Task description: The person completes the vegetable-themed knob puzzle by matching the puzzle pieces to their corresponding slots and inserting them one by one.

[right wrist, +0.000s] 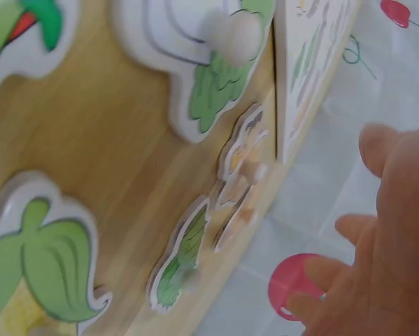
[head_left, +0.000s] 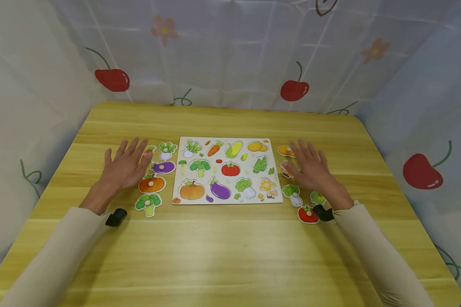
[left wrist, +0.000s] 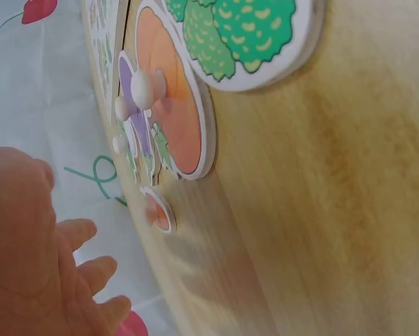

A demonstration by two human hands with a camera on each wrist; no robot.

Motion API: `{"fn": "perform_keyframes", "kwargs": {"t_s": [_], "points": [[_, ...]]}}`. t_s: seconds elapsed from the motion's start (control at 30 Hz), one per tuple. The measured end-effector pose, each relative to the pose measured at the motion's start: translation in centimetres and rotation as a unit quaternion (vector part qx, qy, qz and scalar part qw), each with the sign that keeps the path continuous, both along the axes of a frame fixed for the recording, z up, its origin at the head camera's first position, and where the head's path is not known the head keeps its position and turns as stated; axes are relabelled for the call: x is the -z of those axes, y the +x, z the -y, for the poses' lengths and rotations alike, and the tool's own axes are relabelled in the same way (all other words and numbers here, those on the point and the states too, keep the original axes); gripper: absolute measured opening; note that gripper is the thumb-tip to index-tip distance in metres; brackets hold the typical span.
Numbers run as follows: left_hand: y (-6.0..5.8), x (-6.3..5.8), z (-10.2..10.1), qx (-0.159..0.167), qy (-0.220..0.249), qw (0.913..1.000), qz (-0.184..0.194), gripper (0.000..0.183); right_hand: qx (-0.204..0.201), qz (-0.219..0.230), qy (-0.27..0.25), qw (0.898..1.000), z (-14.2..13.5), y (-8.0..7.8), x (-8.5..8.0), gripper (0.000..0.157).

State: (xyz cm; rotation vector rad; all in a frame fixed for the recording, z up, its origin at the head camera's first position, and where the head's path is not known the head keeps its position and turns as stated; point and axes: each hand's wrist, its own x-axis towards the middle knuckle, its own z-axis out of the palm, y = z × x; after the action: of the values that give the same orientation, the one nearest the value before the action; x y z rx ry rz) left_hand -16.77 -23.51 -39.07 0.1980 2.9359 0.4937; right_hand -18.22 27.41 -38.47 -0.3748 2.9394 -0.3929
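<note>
My left hand [head_left: 123, 168], fingers spread, hovers beside a column of knobbed wooden puzzle pieces and holds nothing. Near it lie a carrot piece [head_left: 150, 148] partly under the fingers, a white turnip piece [head_left: 167, 150], an eggplant piece [head_left: 169, 167], a pumpkin piece [head_left: 159, 184] and a broccoli piece [head_left: 148, 207]. My right hand [head_left: 313, 170] also hovers with straight, empty fingers. Around it are an orange oval piece [head_left: 283, 151], a mushroom piece [head_left: 287, 173], a bok choy piece [head_left: 292, 194], a tomato piece [head_left: 306, 216], a corn piece [right wrist: 45, 259] and a green leafy piece [right wrist: 185, 259].
Between the hands lies a white puzzle board [head_left: 226, 202] with pictured vegetable recesses. The wooden table [head_left: 223, 256] extends in front of it. A pale curtain [head_left: 223, 64] with cherries and flowers encloses the back and sides. Black wrist devices [head_left: 116, 217] are worn at both cuffs.
</note>
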Motion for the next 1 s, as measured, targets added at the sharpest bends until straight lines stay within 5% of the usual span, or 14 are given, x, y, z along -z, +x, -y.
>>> {"fn": "perform_keyframes", "kwargs": {"t_s": [0.33,0.63,1.0], "points": [[-0.02,0.21,-0.07,0.023,0.011,0.9989,-0.039,0.064,-0.078,0.038,-0.108,0.990,0.42,-0.39,0.67,0.066],[-0.26,0.59,0.18,0.038,0.029,0.9958,-0.078,0.054,-0.089,0.068,-0.181,0.977,0.46,-0.87,0.71,0.064],[-0.87,0.84,0.83,-0.009,0.154,0.9865,-0.056,0.046,-0.091,0.093,-0.223,0.966,0.41,-0.96,0.94,0.057]]}}
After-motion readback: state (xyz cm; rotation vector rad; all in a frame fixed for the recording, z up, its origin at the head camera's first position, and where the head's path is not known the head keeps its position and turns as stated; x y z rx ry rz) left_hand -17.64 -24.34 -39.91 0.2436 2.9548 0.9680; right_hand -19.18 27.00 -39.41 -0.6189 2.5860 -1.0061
